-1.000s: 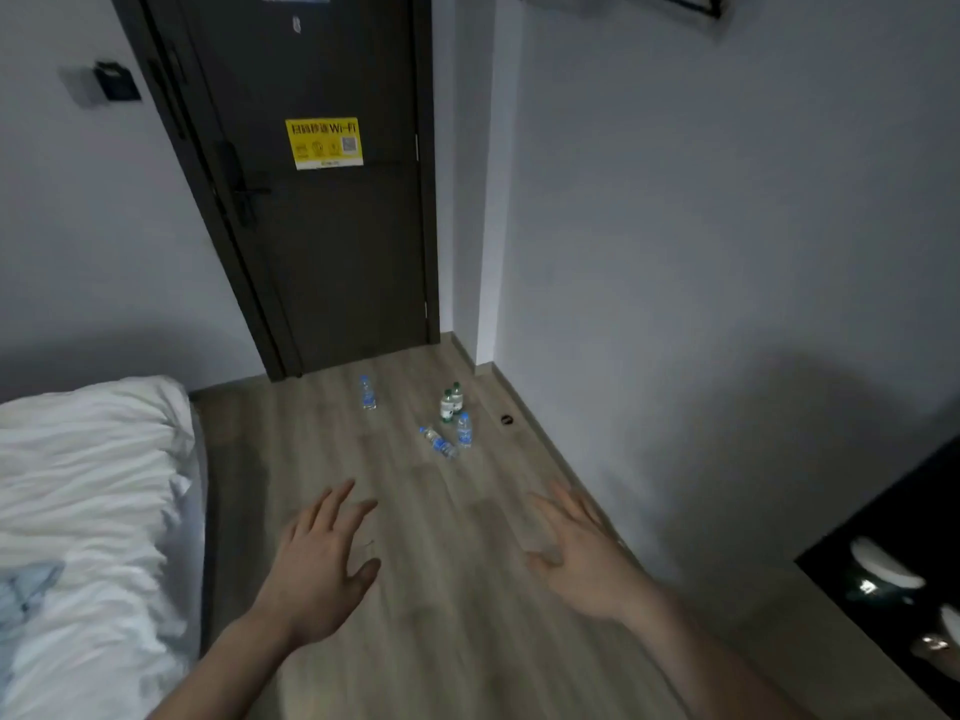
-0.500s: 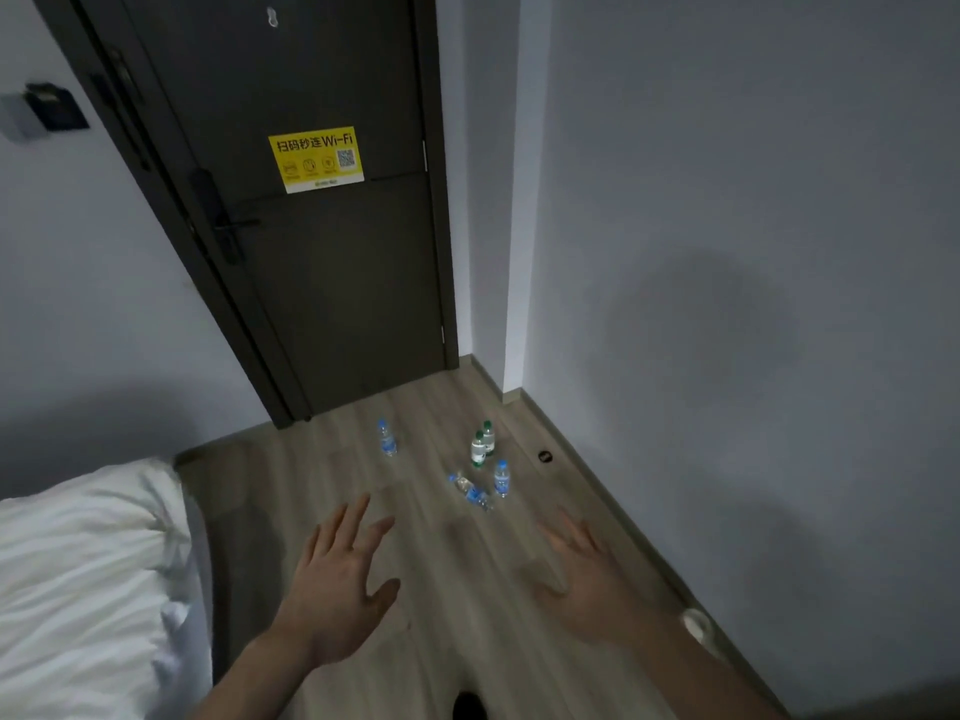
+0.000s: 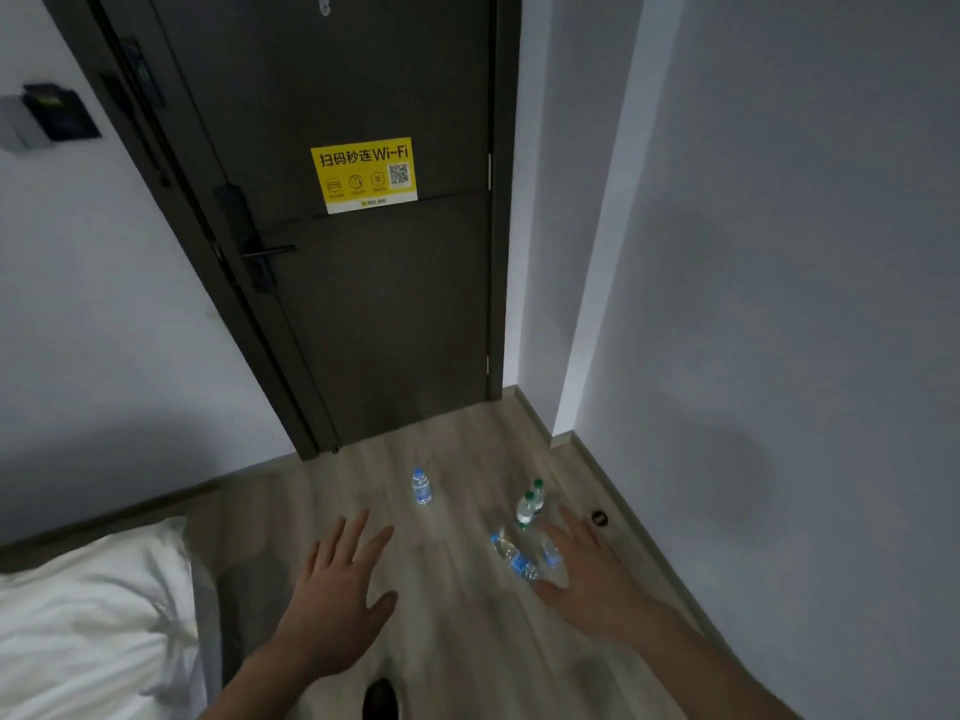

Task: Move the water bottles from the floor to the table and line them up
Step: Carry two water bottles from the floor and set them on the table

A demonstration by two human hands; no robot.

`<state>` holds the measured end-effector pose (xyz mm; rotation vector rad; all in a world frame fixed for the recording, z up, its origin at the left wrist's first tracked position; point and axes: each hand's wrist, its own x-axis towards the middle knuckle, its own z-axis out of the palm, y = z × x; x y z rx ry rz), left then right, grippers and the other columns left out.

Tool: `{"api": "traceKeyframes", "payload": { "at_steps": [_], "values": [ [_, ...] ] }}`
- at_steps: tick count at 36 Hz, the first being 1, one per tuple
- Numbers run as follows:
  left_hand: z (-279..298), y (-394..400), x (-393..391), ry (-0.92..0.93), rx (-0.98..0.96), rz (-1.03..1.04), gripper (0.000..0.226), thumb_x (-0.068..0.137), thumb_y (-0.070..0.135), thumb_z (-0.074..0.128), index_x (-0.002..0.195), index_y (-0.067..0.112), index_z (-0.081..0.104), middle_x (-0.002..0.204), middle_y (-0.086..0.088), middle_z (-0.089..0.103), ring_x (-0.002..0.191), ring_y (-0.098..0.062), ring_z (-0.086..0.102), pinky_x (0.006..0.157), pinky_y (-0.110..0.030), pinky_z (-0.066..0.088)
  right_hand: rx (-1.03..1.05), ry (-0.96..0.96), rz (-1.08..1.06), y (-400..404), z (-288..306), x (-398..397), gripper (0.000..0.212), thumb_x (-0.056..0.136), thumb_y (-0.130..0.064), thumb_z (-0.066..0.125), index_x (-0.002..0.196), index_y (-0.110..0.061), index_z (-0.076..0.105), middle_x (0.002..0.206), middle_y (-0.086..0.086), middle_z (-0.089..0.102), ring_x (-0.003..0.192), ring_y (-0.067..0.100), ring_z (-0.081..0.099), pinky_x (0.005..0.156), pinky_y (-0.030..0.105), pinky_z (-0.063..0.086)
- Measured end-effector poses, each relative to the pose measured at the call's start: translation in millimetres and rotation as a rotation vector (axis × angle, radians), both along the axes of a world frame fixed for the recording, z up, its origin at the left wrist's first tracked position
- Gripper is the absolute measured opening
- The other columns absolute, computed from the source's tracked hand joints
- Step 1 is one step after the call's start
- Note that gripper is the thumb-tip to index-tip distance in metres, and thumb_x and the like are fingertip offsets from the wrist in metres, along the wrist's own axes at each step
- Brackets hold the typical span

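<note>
Standing upright on the wood floor [image 3: 457, 631] at 12 o'clock from the left hand: one blue-label bottle [image 3: 421, 486], apart from the rest. Two green-cap bottles [image 3: 531, 503], upright and touching, stand at 11 o'clock from the right hand, near the wall corner. One bottle lying on its side [image 3: 513, 557], blue label, just beside the right hand's thumb at its 9 o'clock. One further small bottle [image 3: 550, 552], partly hidden behind the right hand's fingers; whether hand and bottle touch cannot be told. Left hand [image 3: 340, 600]: fingers spread, palm down, holding nothing, above bare floor. Right hand [image 3: 597, 576]: fingers spread, holding nothing, over the bottle cluster. Dark door [image 3: 363, 304] with yellow Wi-Fi sign [image 3: 363, 174] at 12 o'clock. White bedding [image 3: 88, 631] at 8 o'clock. Small dark round object [image 3: 599, 518] on the floor by the skirting, at 1 o'clock from the right hand.
</note>
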<state>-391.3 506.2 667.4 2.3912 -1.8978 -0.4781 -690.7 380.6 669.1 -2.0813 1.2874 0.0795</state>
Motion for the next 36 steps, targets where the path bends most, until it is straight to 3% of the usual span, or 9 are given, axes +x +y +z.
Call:
{"api": "traceKeyframes", "payload": {
  "at_steps": [15,22,36],
  "values": [
    [-44,-219,161,-0.023,0.210,-0.195,0.080,0.089,0.058,0.041,0.158,0.034,0.009,0.166,-0.002,-0.015,0.153,-0.030,-0.011,0.122,-0.046,0.003,0.111,0.156,-0.232,-135,-41,128,0.078,0.096,-0.050,0.053,0.157,-0.038,0.007,0.167,-0.005,-0.008,0.154,0.026,-0.004,0.124,0.040,0.015],
    [-70,-322,185,-0.060,0.323,-0.266,0.078,0.096,0.055,0.044,0.158,0.033,0.003,0.165,0.000,-0.019,0.152,-0.028,-0.012,0.122,-0.044,0.004,0.172,0.183,-0.345,-191,-75,132,0.079,0.096,-0.051,0.053,0.158,-0.036,0.006,0.166,-0.007,-0.012,0.154,0.024,-0.005,0.122,0.037,0.020],
    [-164,-500,215,-0.032,0.539,-0.207,0.074,0.096,0.048,0.051,0.157,0.031,0.013,0.166,0.001,-0.005,0.151,-0.027,0.008,0.116,-0.041,0.026,0.325,0.227,-0.347,-353,-180,169,0.072,0.094,-0.043,0.057,0.155,-0.030,0.023,0.166,-0.002,0.012,0.151,0.025,0.017,0.115,0.040,0.034]
  ]
}}
